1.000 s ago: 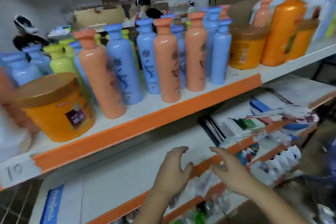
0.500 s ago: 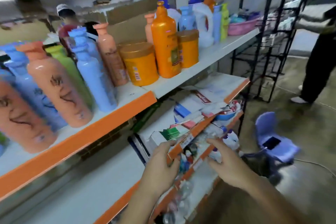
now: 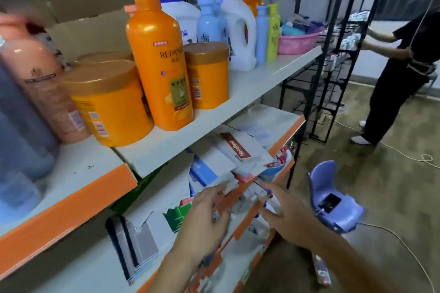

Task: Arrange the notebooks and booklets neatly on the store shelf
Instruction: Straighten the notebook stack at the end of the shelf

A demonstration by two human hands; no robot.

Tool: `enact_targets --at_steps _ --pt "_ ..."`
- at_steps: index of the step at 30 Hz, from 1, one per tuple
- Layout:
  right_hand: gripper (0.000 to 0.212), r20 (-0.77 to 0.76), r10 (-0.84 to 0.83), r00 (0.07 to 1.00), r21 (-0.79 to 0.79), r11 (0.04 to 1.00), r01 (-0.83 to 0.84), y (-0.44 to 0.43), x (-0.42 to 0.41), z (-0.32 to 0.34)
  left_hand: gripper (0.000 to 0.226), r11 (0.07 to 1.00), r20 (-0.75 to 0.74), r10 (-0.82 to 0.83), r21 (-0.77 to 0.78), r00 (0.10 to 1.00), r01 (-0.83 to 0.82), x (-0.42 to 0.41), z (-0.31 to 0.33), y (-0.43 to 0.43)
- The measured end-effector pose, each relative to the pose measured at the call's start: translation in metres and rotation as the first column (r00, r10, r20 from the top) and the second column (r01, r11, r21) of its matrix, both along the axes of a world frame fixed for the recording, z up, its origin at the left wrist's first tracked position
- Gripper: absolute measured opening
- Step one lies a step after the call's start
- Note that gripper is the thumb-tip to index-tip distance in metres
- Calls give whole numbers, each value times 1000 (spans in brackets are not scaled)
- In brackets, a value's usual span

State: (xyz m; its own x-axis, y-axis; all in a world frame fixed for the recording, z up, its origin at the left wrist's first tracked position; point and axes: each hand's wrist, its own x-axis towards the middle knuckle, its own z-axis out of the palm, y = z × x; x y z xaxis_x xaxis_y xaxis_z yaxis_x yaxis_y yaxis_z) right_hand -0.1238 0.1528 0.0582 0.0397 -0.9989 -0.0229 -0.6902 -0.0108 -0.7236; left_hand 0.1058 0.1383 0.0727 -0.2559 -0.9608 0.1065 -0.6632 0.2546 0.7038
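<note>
Left hand (image 3: 202, 221): back upward, fingers stretched forward, tips at the overhanging edge of a white booklet (image 3: 228, 182); too blurred to tell whether pinching it or only touching
Right hand (image 3: 285, 216): open, fingers spread and nearly straight, holding nothing, just beside the left one in front of the orange shelf lip
Middle shelf (image 3: 281, 114): white board with an orange front lip, carrying the notebooks and booklets
Loose pile (image 3: 245, 162): red-banded notebook (image 3: 235, 147) tilted on top, blue-banded notebook (image 3: 204, 169) below and left of it, white sheets fanned askew, some jutting past the lip
Green booklet (image 3: 177, 217): flat near the lip, partly hidden by the left hand
Dark stack (image 3: 133, 245): several dark-spined notebooks lying together at the left end, well apart from the loose pile
Upper shelf (image 3: 250, 85): orange pump bottle (image 3: 159, 62) between two orange jars (image 3: 109, 102), white jug (image 3: 240, 31) and pink basin (image 3: 297, 41) farther right
Floor (image 3: 381, 173): purple stool (image 3: 333, 202) near the shelf end
Background: person in black (image 3: 400, 66) at a black wire rack (image 3: 333, 54)
</note>
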Motion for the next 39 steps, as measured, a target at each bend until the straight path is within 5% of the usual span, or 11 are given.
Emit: enact_targets --at_steps 13,20,29,39 --pt "58 -15 80 997 17 997 -80 -160 -52 11 48 997 70 73 -18 995 -72 -59 -12 -165" --pt "53 -21 315 949 4 949 -315 -239 -48 2 54 961 93 275 8 957 -277 -72 -23 -181" --pt "64 -36 700 713 205 704 -681 -311 -42 -33 57 779 167 593 127 787 -614 -97 -47 -167" --pt "59 -19 814 581 211 572 -793 -314 -35 -55 60 547 109 818 162 566 -822 -129 -59 -137"
